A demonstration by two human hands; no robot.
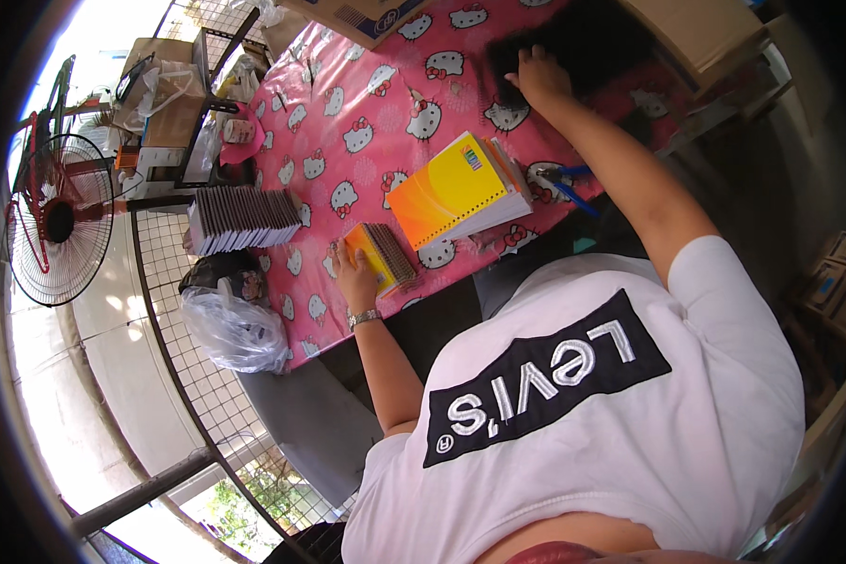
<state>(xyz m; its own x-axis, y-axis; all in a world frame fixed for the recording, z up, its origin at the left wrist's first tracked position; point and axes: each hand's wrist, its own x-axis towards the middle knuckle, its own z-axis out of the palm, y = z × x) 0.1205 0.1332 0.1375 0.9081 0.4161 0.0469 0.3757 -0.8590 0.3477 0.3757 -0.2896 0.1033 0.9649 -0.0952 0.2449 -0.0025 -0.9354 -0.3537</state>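
My left hand (pixel 352 282), with a watch at its wrist, lies with its fingers stretched out against a short row of small spiral notebooks (pixel 376 256) with orange-yellow covers. Just right of that row rests a larger pile of notebook covers and punched pages (pixel 461 193), yellow and orange on top, with holes along one edge. Farther off to the right, my right hand (pixel 539 80) is spread at the edge of a black mass (pixel 578 56) whose kind I cannot make out. Blue-handled pliers (pixel 571 186) lie between the yellow pile and my right forearm.
A long stack of dark-spined notebooks (pixel 244 221) stands at the table's left edge, above a clear plastic bag (pixel 235 324). Cardboard boxes (pixel 700 38) flank the far side of the pink patterned tablecloth (pixel 357 136). A fan (pixel 61 221) stands at the far left.
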